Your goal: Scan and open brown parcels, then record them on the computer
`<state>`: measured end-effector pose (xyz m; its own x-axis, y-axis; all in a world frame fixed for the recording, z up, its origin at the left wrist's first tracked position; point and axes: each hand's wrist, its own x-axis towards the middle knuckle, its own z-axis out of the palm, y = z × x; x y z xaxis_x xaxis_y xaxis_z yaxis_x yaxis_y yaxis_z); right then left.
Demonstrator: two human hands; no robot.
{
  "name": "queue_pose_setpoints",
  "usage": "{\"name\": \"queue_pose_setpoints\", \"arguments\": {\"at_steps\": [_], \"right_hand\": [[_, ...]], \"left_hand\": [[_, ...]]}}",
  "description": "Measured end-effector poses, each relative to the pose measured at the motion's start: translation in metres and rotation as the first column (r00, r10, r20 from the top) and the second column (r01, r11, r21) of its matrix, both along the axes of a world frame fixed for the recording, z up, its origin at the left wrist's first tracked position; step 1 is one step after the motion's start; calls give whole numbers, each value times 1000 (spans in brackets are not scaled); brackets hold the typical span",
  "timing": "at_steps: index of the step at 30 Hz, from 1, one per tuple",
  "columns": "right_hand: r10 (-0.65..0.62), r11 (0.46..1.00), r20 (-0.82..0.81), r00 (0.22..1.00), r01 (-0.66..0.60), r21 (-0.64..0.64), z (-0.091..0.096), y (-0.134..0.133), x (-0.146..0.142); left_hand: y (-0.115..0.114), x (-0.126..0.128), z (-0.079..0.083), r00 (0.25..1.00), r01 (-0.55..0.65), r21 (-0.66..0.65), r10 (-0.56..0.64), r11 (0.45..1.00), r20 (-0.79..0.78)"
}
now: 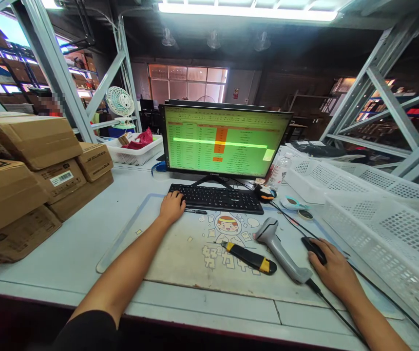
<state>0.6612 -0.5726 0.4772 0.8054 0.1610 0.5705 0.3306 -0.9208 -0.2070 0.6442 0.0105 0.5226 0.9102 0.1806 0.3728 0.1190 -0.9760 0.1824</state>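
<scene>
My left hand [173, 206] rests on the left end of a black keyboard [220, 199], its fingers lying over the keys and holding nothing. A black pen [196, 211] lies just below the keyboard, beside that hand. My right hand [332, 268] is wrapped over a black computer mouse [314, 250] at the right of the desk mat [173, 258]. Between my hands lie a grey barcode scanner [281, 251] and a black and yellow utility knife [249, 257]. Behind the keyboard, a monitor [224, 141] shows a green spreadsheet with orange cells.
Cardboard boxes [30, 141] are stacked at the left. White perforated baskets [388, 224] line the right side, near a plastic bottle [279, 169] and tape rolls [292, 203]. Another white basket [140, 155] and a fan [120, 101] stand behind left. Cables run past my right hand.
</scene>
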Motion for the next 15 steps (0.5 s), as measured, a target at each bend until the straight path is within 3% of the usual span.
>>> {"name": "queue_pose_setpoints", "arguments": {"at_steps": [15], "right_hand": [[11,1000,7,1000,-11,-10,-4,-6,6]], "left_hand": [[-1,0,0,1000,-1,-13,1,1000,7]]}}
